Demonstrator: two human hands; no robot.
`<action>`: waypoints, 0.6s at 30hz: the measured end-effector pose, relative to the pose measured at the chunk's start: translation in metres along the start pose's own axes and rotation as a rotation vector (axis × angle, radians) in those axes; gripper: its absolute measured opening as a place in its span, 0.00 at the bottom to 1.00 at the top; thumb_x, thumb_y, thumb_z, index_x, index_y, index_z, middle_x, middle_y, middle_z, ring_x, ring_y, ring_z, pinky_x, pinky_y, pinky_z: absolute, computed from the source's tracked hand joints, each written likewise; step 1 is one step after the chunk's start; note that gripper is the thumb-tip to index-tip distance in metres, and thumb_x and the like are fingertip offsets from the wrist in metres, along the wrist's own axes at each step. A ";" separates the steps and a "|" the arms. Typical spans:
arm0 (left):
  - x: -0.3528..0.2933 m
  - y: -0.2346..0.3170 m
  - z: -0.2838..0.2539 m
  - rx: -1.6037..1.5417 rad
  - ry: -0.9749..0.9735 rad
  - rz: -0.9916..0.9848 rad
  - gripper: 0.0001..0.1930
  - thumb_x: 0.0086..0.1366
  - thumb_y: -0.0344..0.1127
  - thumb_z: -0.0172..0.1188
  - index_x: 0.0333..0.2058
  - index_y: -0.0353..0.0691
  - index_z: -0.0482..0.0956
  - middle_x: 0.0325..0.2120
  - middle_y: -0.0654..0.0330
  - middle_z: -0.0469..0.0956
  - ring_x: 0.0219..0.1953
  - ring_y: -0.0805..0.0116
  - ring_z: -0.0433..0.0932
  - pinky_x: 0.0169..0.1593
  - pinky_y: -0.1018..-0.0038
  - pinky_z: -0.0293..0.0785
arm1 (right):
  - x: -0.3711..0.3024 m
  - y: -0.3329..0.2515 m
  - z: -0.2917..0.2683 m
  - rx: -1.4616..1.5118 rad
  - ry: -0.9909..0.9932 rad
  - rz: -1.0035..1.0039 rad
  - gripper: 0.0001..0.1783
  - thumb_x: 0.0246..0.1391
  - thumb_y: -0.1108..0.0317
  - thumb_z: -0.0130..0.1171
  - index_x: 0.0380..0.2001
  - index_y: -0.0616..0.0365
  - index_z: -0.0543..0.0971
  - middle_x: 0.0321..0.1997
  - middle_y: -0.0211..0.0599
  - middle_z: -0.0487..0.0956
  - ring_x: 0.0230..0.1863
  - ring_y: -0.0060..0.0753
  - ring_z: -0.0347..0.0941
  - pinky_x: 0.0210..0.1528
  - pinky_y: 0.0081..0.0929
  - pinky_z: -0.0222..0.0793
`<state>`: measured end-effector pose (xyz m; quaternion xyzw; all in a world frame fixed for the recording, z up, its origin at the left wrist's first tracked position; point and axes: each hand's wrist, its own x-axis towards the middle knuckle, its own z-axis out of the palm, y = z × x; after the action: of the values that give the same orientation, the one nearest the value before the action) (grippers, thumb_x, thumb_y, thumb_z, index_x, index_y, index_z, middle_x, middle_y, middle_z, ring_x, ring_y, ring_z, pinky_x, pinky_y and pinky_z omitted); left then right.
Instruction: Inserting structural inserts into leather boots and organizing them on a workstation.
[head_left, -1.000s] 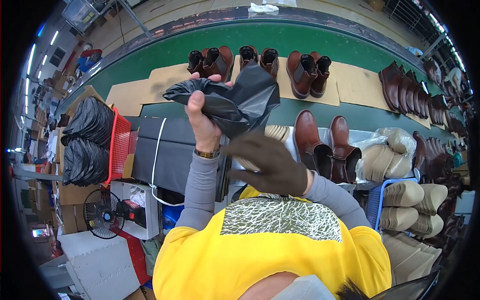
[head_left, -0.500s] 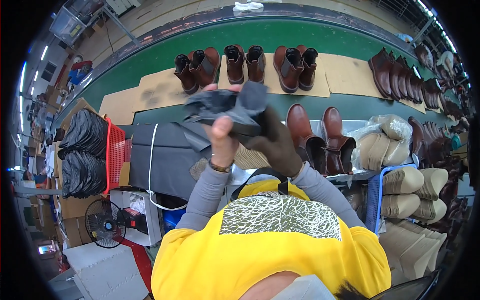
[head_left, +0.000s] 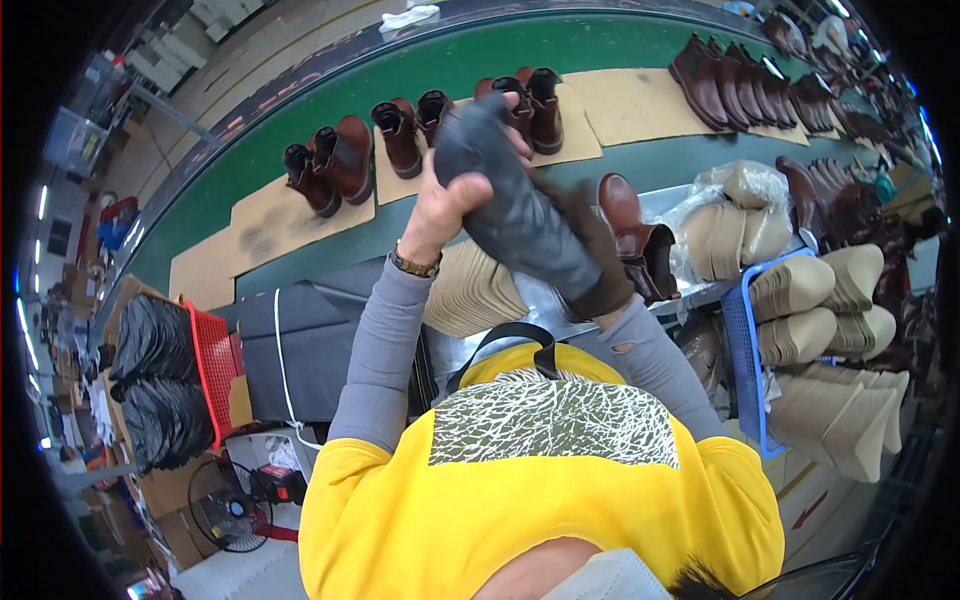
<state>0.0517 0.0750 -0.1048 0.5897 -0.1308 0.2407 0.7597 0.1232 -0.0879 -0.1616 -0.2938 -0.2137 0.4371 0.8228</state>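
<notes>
Held slantwise in front of my chest is a long, boot-shaped black thing [head_left: 515, 215] with a smooth, slightly wrinkled surface. My bare left hand [head_left: 447, 200] grips its upper part, thumb across the near side and fingertips showing at the far edge. A dark brown glove covers my right hand [head_left: 603, 262], which is wrapped about the lower end; motion blurs its fingers. Just right of the glove stands a brown ankle boot [head_left: 632, 235]. Beneath my left wrist lies a row of stacked beige insole-like pieces [head_left: 468, 285].
Brown boots [head_left: 345, 165] stand in pairs on cardboard [head_left: 630, 112] along the green bench. To the left, a red basket [head_left: 205, 365] sits by black crinkled bundles [head_left: 160, 335] and a fan [head_left: 232, 507]. On the right, a blue basket [head_left: 742, 350] contains beige foot-shaped pieces [head_left: 792, 288].
The black thing has swung from roughly level to a steep slant, its upper end rising. My right hand has shifted to its lower end. The whole view has turned somewhat.
</notes>
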 end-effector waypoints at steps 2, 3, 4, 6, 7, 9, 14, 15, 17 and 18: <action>0.005 -0.013 -0.007 0.103 0.210 0.084 0.34 0.56 0.53 0.66 0.52 0.31 0.70 0.37 0.58 0.76 0.35 0.71 0.77 0.41 0.76 0.75 | -0.018 -0.016 0.006 -0.575 0.126 -0.291 0.26 0.60 0.64 0.52 0.59 0.62 0.62 0.53 0.42 0.72 0.54 0.31 0.69 0.56 0.27 0.67; 0.010 -0.022 -0.005 0.130 0.295 0.114 0.29 0.57 0.49 0.66 0.48 0.31 0.71 0.35 0.59 0.76 0.34 0.72 0.77 0.40 0.77 0.75 | -0.025 -0.024 0.009 -1.152 0.239 -0.558 0.33 0.53 0.70 0.63 0.59 0.62 0.61 0.52 0.45 0.72 0.54 0.33 0.69 0.54 0.29 0.68; 0.011 -0.027 0.005 0.155 0.376 0.135 0.24 0.58 0.46 0.66 0.44 0.32 0.73 0.34 0.60 0.76 0.33 0.74 0.77 0.38 0.77 0.75 | -0.032 -0.025 0.011 -1.157 0.262 -0.559 0.33 0.53 0.70 0.63 0.59 0.62 0.61 0.52 0.45 0.72 0.54 0.33 0.69 0.54 0.29 0.68; 0.014 -0.047 0.028 0.300 0.404 0.109 0.17 0.58 0.40 0.66 0.37 0.34 0.73 0.28 0.63 0.76 0.31 0.77 0.75 0.35 0.79 0.72 | -0.043 -0.026 0.012 -1.029 0.403 -0.668 0.38 0.43 0.77 0.67 0.57 0.64 0.61 0.49 0.43 0.73 0.50 0.30 0.71 0.52 0.25 0.69; 0.017 -0.053 0.046 0.301 0.417 0.103 0.16 0.58 0.38 0.67 0.36 0.34 0.73 0.28 0.63 0.77 0.30 0.77 0.74 0.35 0.79 0.72 | -0.042 -0.031 0.008 -0.830 0.618 -0.529 0.36 0.43 0.79 0.66 0.56 0.64 0.61 0.48 0.42 0.73 0.47 0.28 0.72 0.49 0.23 0.70; 0.022 -0.066 0.068 0.330 0.453 0.069 0.15 0.57 0.35 0.68 0.35 0.33 0.73 0.27 0.63 0.77 0.30 0.78 0.74 0.35 0.78 0.72 | -0.048 -0.047 -0.006 -0.616 0.620 -0.485 0.37 0.43 0.79 0.66 0.56 0.65 0.61 0.47 0.41 0.73 0.47 0.28 0.71 0.47 0.23 0.70; 0.024 -0.094 0.110 0.277 0.306 -0.058 0.22 0.59 0.45 0.66 0.37 0.29 0.73 0.29 0.56 0.79 0.32 0.73 0.76 0.39 0.75 0.72 | -0.090 -0.066 -0.067 -1.107 0.750 -0.528 0.22 0.40 0.80 0.65 0.43 0.60 0.79 0.44 0.45 0.75 0.41 0.37 0.76 0.45 0.29 0.73; 0.023 -0.100 0.108 0.351 0.138 -0.240 0.25 0.58 0.49 0.66 0.38 0.28 0.73 0.30 0.53 0.79 0.33 0.69 0.78 0.40 0.73 0.73 | -0.103 -0.077 -0.078 -1.110 0.768 -0.534 0.22 0.40 0.80 0.65 0.43 0.60 0.79 0.44 0.45 0.75 0.41 0.37 0.76 0.45 0.29 0.73; 0.016 -0.115 0.095 0.621 -0.225 -0.350 0.33 0.54 0.58 0.65 0.41 0.27 0.75 0.30 0.44 0.79 0.34 0.55 0.80 0.42 0.66 0.73 | -0.126 -0.102 -0.103 -1.475 0.735 -0.525 0.15 0.40 0.79 0.63 0.35 0.55 0.84 0.43 0.48 0.77 0.43 0.42 0.76 0.46 0.32 0.73; 0.015 -0.111 0.097 0.765 -0.432 -0.361 0.32 0.52 0.55 0.66 0.43 0.31 0.77 0.37 0.45 0.79 0.39 0.52 0.79 0.44 0.63 0.73 | -0.143 -0.115 -0.123 -1.478 0.762 -0.529 0.15 0.40 0.79 0.63 0.35 0.55 0.84 0.43 0.48 0.77 0.43 0.42 0.76 0.46 0.32 0.73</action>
<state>0.1303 -0.0353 -0.1634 0.8771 -0.0835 0.0077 0.4730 0.1906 -0.2967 -0.1887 -0.8191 -0.2141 -0.1467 0.5115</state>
